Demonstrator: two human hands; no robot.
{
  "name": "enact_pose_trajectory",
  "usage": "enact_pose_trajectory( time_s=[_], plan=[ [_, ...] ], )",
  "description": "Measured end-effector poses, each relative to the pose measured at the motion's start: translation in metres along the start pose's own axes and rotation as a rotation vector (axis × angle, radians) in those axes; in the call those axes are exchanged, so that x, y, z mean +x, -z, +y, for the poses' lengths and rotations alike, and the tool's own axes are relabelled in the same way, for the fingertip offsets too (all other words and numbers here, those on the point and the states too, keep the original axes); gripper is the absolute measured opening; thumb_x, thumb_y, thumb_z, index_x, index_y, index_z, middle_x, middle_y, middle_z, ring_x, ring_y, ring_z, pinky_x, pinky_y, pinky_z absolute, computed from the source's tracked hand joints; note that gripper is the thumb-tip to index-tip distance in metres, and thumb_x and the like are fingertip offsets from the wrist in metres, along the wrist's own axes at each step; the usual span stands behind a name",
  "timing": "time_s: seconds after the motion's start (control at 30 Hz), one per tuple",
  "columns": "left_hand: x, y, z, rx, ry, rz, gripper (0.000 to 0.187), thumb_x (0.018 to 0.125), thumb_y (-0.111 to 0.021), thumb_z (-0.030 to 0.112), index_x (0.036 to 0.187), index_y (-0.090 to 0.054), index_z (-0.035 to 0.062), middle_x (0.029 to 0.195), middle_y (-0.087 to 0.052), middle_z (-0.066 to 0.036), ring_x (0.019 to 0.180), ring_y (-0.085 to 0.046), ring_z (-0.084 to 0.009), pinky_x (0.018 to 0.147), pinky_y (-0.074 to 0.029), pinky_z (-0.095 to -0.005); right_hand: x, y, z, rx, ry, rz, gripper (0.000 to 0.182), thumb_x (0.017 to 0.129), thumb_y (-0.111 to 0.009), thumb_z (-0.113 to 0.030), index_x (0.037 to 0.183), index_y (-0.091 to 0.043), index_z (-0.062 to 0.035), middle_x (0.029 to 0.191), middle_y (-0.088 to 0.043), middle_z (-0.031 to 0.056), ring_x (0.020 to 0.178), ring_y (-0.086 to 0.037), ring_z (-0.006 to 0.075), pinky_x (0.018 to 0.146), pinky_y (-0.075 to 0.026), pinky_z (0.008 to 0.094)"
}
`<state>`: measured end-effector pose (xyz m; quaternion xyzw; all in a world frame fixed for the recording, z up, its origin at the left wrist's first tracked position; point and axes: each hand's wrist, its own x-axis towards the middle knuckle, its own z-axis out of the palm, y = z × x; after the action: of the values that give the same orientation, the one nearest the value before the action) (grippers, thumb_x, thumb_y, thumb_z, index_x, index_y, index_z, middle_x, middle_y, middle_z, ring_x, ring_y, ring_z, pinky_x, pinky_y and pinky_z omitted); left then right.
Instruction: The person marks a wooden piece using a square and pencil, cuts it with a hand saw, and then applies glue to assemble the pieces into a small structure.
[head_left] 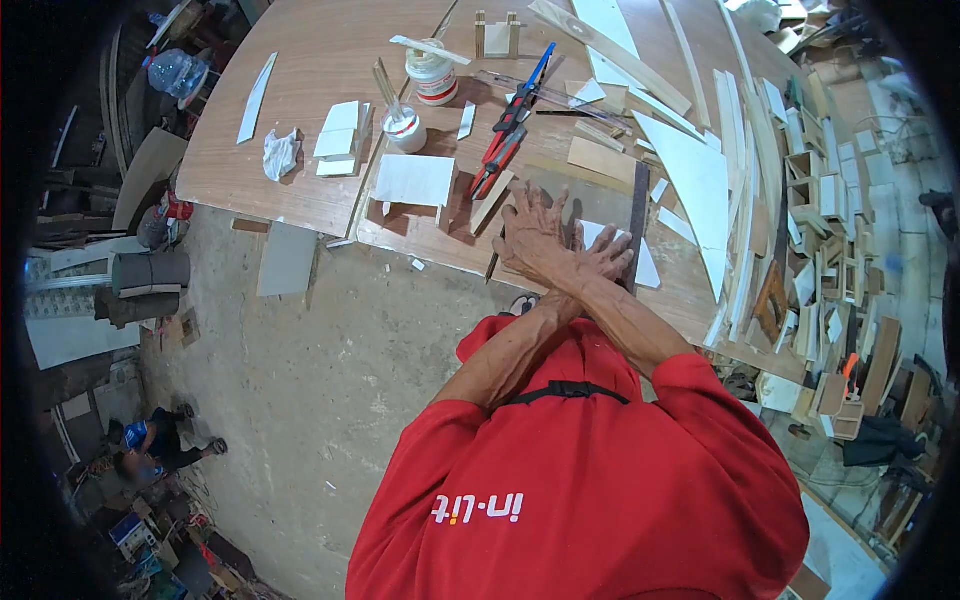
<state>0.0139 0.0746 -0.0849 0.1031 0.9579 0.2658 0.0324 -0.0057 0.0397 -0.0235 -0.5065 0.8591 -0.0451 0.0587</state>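
Plainly, the person's forearms cross just beyond the red top (600, 480), the right over the left. The right hand (537, 232) lies palm down, fingers spread apart, on a greyish sheet (563, 192) near the edge of the table (330, 60). At its four o'clock, the left hand (605, 258) is also flat with fingers apart, over a white offcut (648, 270); its fingertips reach a dark strip (639, 212), contact unclear. Just beside the right hand, at ten o'clock, rests a wooden strip (492, 203).

Farther out, a red-and-blue tool (500, 135) lies at eleven o'clock, a white triangular panel (690, 175) at two and a raised white panel (415, 180) at ten. Beyond that last panel stand a small white pot (404, 132) and a larger tub (433, 80). Well apart, at eight, a person in blue (150, 438) is near the floor (300, 400).
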Motion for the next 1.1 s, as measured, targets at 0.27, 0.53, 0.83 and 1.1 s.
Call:
enact_pose_trajectory(
  time_s=[0.27, 0.53, 0.83, 1.1],
  plan=[
    [0.000, 0.012, 0.006, 0.036, 0.064, -0.074, 0.069, 0.081, -0.054, 0.053, 0.140, -0.042, 0.0189, 0.154, -0.024, -0.002, 0.145, -0.012, -0.0257, 0.106, -0.004, -0.0728, -0.001, 0.007, -0.012, 0.043, 0.519, -0.122, 0.021, 0.075, -0.064, -0.024, 0.093, -0.064, -0.0141, 0.107, -0.054, 0.0067, 0.108, -0.051, 0.0245, 0.087, -0.044, 0.0400],
    [-0.002, 0.008, 0.004, 0.052, 0.033, -0.025, 0.072, 0.078, -0.058, 0.053, 0.140, -0.043, 0.0191, 0.154, -0.024, -0.001, 0.145, -0.012, -0.0263, 0.105, -0.004, -0.0735, 0.005, -0.019, -0.011, 0.160, 0.653, -0.052, 0.010, 0.077, -0.057, -0.017, 0.081, -0.065, -0.0132, 0.101, -0.055, 0.0057, 0.105, -0.052, 0.0242, 0.074, -0.049, 0.0388],
    [-0.006, 0.028, 0.011, 0.019, 0.054, -0.044, 0.086, 0.065, -0.074, 0.048, 0.140, -0.043, 0.0183, 0.152, -0.028, -0.001, 0.143, -0.016, -0.0273, 0.105, -0.010, -0.0732, 0.015, -0.035, -0.034, 0.412, 0.878, 0.102, 0.017, 0.073, -0.063, -0.014, 0.089, -0.056, -0.0095, 0.090, -0.055, 0.0089, 0.097, -0.058, 0.0277, 0.067, -0.049, 0.0411],
    [-0.007, 0.053, 0.025, -0.009, 0.096, -0.140, 0.086, 0.063, -0.079, 0.029, 0.139, -0.041, 0.0188, 0.153, -0.026, -0.001, 0.144, -0.015, -0.0288, 0.107, -0.012, -0.0722, -0.020, 0.062, -0.025, 1.110, 0.213, 0.390, 0.013, 0.088, -0.061, -0.016, 0.096, -0.059, -0.0066, 0.081, -0.060, 0.0108, 0.074, -0.062, 0.0264, 0.067, -0.049, 0.0357]
  ],
)
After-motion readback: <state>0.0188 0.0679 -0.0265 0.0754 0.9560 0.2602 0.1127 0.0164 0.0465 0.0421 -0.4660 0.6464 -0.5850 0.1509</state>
